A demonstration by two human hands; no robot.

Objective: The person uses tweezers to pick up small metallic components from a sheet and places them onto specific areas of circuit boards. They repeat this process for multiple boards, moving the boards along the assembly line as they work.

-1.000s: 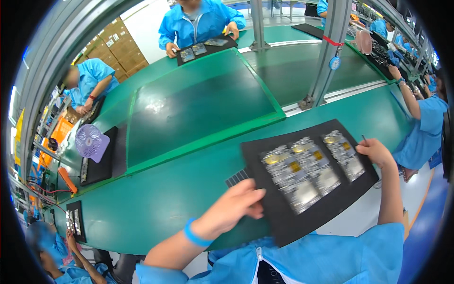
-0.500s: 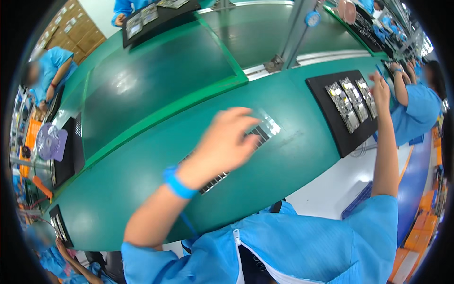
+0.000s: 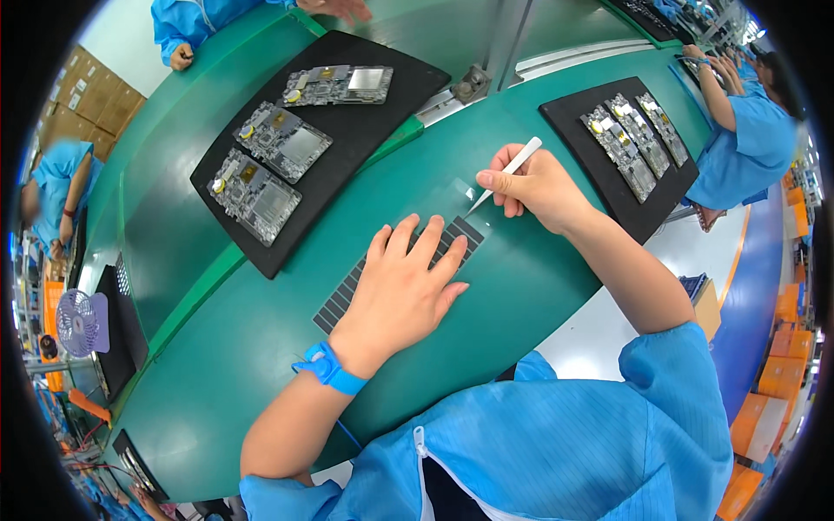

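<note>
Left hand (image 3: 404, 282), spread and gripping nothing, lies over the dark-celled strip (image 3: 466, 233), apparently steadying it; right hand (image 3: 546, 187) pinches white tweezers (image 3: 525, 154) pen-like, presumably for precision, tips by the strip's right end.

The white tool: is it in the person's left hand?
No, the right hand grips the white tool, while the left hand lies over the dark strip.

Now the left hand (image 3: 400, 286) is resting on the dark strip (image 3: 466, 233), the right hand (image 3: 534, 187) is pointing white tweezers (image 3: 519, 159) at its right end, and the far mat (image 3: 373, 132) is lying nearer it.
</note>
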